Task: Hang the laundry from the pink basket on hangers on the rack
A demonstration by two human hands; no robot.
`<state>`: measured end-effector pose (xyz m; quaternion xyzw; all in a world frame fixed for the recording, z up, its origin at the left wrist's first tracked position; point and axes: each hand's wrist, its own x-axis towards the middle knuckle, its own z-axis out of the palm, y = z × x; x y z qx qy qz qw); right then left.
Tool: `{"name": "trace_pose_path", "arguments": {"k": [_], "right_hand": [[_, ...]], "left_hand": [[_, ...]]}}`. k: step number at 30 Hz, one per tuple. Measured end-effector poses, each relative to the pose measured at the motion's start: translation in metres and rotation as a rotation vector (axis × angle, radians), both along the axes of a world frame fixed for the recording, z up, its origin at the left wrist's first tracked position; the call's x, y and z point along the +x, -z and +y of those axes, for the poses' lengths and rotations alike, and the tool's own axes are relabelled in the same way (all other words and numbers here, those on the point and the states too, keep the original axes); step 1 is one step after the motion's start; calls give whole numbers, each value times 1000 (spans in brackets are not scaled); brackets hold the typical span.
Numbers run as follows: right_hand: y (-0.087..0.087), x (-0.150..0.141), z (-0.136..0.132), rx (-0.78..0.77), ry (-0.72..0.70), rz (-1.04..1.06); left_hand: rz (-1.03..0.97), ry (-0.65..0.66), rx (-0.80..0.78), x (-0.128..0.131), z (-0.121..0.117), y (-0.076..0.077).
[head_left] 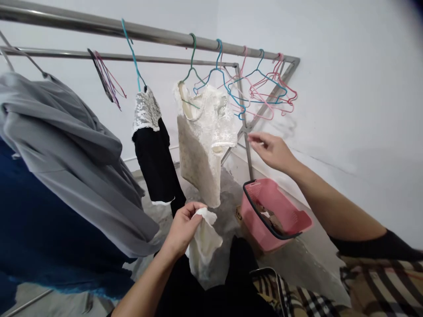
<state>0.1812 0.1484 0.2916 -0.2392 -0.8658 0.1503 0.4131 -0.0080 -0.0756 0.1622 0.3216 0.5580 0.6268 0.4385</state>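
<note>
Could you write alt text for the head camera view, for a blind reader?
A person's left hand holds a white cloth near a lace top on a green hanger; the empty right hand is raised near hangers on a metal rail; a pink basket sits below.

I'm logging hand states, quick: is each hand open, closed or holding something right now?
Left hand: closed, pinching a small, crumpled white fabric piece.
Right hand: open, raised, fingers loosely bent, holding nothing visible.
</note>
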Motion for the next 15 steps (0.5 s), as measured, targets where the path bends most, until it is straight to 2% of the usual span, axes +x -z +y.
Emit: {"name": "trace_pose_path", "arguments": {"k": [3,6,10,13,15], "right_hand": [[-33,-41,23,197,-1,-41],[-55,-81,47,334,147,-207],[-67,-119,70,341,397,-336],[-71,-133,79,330,623,-354],[-74,-137,85,322,717,-356]], "left_hand": [[14,30,-31,2,-4,2],[29,11,-36,1,-7,3],[36,9,-22,-4,-12,4],[32,15,-33,-8,-15,5],[32,7,-39,-11,-17,6]]}}
